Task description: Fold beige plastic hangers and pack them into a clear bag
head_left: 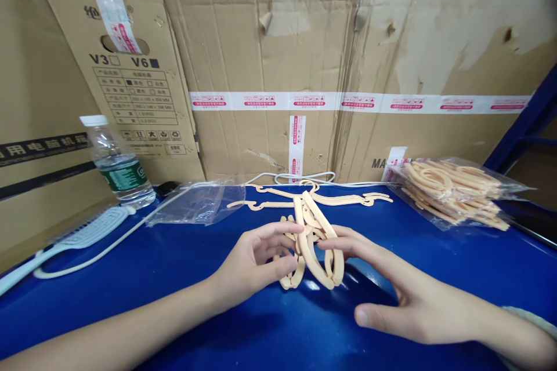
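A: Where is the folded hanger (321, 217)?
B: To the right of the water bottle (119, 168) and nearer the person, with another folded piece (298, 276) just beside it.

A: What are the hands doing?
B: The left hand (248, 264) has half-curled fingers at the hanger's left side; I cannot tell whether they grip. The right hand (409, 301) is spread, fingertips against the right side, thumb well apart.

A: So which step is it?
B: Arranging or gathering the folded pieces, I'd judge. A next move seems to call for bringing the right thumb in, to steady both sides.

A: Which way does it point?
B: Its narrow ends point away from the person, its rounded end towards them. The long axis runs front to back, the far end leaning slightly to the bottle's side.
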A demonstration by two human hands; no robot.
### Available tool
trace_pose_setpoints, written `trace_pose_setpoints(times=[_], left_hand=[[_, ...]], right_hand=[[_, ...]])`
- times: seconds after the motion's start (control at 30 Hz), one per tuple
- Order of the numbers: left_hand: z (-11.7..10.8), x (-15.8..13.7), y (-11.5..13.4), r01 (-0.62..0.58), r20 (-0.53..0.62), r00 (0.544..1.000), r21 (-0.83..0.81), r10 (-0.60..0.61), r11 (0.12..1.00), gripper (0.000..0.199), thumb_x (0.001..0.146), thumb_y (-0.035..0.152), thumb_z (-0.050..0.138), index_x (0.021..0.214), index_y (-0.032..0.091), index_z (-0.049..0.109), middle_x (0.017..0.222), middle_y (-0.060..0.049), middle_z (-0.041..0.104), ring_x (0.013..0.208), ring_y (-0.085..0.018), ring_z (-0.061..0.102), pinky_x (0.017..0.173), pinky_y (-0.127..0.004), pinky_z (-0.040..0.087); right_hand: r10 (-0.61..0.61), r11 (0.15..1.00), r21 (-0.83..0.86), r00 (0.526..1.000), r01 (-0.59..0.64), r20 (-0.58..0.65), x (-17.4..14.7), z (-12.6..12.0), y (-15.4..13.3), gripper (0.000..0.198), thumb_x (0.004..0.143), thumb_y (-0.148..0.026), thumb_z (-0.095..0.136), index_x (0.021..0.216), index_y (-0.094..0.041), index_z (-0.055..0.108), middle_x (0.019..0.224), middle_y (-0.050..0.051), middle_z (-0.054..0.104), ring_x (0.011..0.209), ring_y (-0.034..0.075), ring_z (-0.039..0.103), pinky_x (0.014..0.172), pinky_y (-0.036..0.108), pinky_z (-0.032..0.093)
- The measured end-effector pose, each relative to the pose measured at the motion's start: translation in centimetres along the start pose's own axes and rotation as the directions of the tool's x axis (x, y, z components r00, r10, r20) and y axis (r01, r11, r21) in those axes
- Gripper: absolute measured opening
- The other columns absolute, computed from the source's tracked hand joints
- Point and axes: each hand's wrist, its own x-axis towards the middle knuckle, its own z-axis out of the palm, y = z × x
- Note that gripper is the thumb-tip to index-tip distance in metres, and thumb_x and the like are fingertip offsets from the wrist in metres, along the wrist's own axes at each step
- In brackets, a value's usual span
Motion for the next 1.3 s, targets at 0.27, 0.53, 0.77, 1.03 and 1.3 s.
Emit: trace_pose_setpoints(times=[0.27, 0.53, 0.77, 1.03, 1.3], left_hand=[[0.3, -0.4, 0.7, -0.113, 0.125, 0.988, 0.182, 0.092, 0.977, 0.047, 0.084, 0.024, 0.070, 0.130, 0.024, 0.058, 0.141, -0.010, 0.052, 0.127, -0.029, 0.050, 0.103, -0.044, 0.044], [0.1, -0.7, 0.9, -0.170, 0.118, 0.982, 0.233, 0.146, 0.958, 0.045, 0.086, 0.024, 0.064, 0.129, 0.026, 0.052, 0.151, -0.010, 0.038, 0.139, -0.032, 0.034, 0.107, -0.049, 0.038], [0.0, -0.7, 0.6, -0.182, 0.094, 0.982, 0.225, 0.164, 0.957, 0.045, 0.087, 0.028, 0.062, 0.130, 0.026, 0.050, 0.144, -0.010, 0.043, 0.133, -0.031, 0.039, 0.102, -0.043, 0.041], [-0.1, -0.7, 0.3, -0.158, 0.066, 0.987, 0.193, 0.148, 0.968, 0.046, 0.086, 0.031, 0.063, 0.130, 0.027, 0.050, 0.137, -0.010, 0.047, 0.128, -0.031, 0.041, 0.100, -0.044, 0.040], [-0.2, -0.7, 0.2, -0.157, 0.045, 0.987, 0.193, 0.152, 0.969, 0.046, 0.084, 0.028, 0.062, 0.128, 0.026, 0.051, 0.133, -0.011, 0.050, 0.125, -0.030, 0.043, 0.098, -0.044, 0.041]], right_hand=[[0.087, 0.991, 0.100, 0.995, -0.083, -0.040, -0.3, 0.0, 0.0, 0.065, 0.084, -0.044, 0.068, 0.144, -0.035, 0.044, 0.157, 0.006, 0.029, 0.146, 0.034, 0.019, 0.113, 0.052, 0.032], [0.227, 0.952, 0.251, 0.951, -0.173, -0.207, 1.4, -2.5, 0.3, 0.051, 0.085, -0.055, 0.062, 0.126, -0.025, 0.064, 0.127, 0.010, 0.062, 0.117, 0.031, 0.057, 0.099, 0.047, 0.047], [0.342, 0.937, -0.020, 0.929, -0.348, -0.141, 1.7, -4.4, 2.9, 0.054, 0.086, -0.062, 0.051, 0.109, -0.017, 0.070, 0.101, 0.009, 0.069, 0.094, 0.027, 0.061, 0.083, 0.041, 0.048], [0.284, 0.911, -0.309, 0.959, -0.273, -0.007, 1.2, -3.8, 1.7, 0.032, 0.090, -0.047, 0.054, 0.107, -0.020, 0.059, 0.088, 0.003, 0.058, 0.075, 0.017, 0.052, 0.066, 0.028, 0.044], [0.297, 0.864, -0.429, 0.955, -0.266, 0.006, 1.2, -3.6, 0.9, 0.027, 0.089, -0.037, 0.056, 0.110, -0.020, 0.056, 0.101, 0.005, 0.052, 0.076, 0.016, 0.055, 0.072, 0.030, 0.047]])
